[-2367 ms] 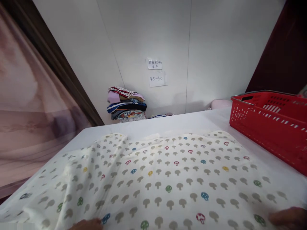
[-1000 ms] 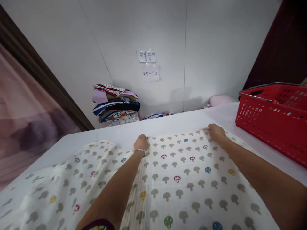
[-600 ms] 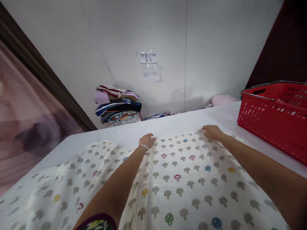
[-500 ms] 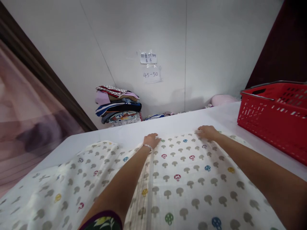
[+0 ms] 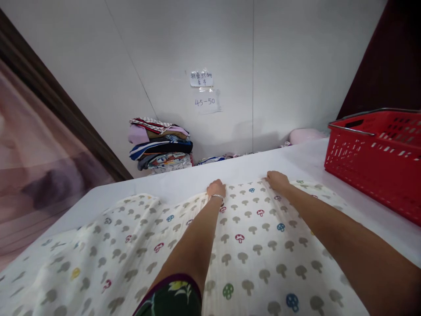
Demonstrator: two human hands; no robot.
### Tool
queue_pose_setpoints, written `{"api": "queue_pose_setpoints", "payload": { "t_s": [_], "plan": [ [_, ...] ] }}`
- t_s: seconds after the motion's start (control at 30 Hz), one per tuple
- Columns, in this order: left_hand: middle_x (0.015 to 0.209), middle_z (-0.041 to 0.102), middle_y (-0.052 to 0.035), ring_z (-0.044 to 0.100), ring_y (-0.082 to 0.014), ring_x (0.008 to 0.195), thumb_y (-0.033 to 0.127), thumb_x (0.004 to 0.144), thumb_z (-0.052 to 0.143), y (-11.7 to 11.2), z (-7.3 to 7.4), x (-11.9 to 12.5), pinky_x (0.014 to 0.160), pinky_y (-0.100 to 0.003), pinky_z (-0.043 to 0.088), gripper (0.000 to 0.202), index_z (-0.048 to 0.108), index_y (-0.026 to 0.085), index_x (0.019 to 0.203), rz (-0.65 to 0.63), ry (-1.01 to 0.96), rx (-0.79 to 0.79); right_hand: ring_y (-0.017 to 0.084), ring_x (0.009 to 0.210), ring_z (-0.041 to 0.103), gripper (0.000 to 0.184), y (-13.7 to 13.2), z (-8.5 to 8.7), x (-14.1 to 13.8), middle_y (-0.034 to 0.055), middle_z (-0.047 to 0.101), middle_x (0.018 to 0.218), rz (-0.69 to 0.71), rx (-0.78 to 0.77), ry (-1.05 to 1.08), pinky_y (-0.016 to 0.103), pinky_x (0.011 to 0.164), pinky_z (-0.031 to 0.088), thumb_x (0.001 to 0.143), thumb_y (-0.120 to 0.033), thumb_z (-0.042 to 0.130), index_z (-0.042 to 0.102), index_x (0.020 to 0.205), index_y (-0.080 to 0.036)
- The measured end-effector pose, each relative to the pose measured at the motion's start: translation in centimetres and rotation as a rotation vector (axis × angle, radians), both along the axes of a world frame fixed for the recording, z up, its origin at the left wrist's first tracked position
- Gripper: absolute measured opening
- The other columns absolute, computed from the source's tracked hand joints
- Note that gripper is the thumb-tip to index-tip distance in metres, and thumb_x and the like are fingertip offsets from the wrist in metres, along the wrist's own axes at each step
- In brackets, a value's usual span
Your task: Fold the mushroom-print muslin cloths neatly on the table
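A white cloth (image 5: 248, 263) printed with grey and coloured mushrooms spreads over the table in front of me, flat between my arms and wrinkled at the left. At its far edge my left hand (image 5: 216, 188), with a bracelet at the wrist, is closed on the fabric; its fingertips are hidden from me. A short way to the right, my right hand (image 5: 277, 180) pinches the same far edge. The edge runs fairly straight between the two hands.
The white table (image 5: 263, 164) ends near the wall. Behind it stands a stack of folded fabrics (image 5: 161, 145). A red basket (image 5: 375, 166) with metal handles sits at right. Curtains (image 5: 49, 158) hang at left, and two paper notes (image 5: 206, 102) are on the wall.
My left hand has moved right along the far edge and closed on the cloth. My right hand has shifted slightly left, so the hands are nearer each other.
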State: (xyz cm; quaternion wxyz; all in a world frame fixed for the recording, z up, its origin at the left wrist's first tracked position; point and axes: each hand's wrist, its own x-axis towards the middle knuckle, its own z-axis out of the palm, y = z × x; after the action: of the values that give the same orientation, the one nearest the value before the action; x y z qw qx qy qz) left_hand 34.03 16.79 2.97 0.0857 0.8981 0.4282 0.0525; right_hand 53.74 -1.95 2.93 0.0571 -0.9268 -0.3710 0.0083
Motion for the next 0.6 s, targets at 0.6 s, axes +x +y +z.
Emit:
{"api": "queue_pose_setpoints", "payload": {
  "t_s": [0.6],
  "plan": [
    [0.086,0.064,-0.0020,0.059,-0.0178,0.079,0.035,0.088,0.042,-1.3,4.4,-4.7,0.070,-0.027,0.042,0.019,0.052,0.023,0.100,-0.399,-0.039,-0.017,0.018,0.076,0.055,0.016,-2.9,1.4,1.2,0.0038,0.064,0.084,0.239,0.002,0.127,0.025,0.064,0.037,0.078,-0.026,0.049,0.059,0.089,-0.021]
  ]
}}
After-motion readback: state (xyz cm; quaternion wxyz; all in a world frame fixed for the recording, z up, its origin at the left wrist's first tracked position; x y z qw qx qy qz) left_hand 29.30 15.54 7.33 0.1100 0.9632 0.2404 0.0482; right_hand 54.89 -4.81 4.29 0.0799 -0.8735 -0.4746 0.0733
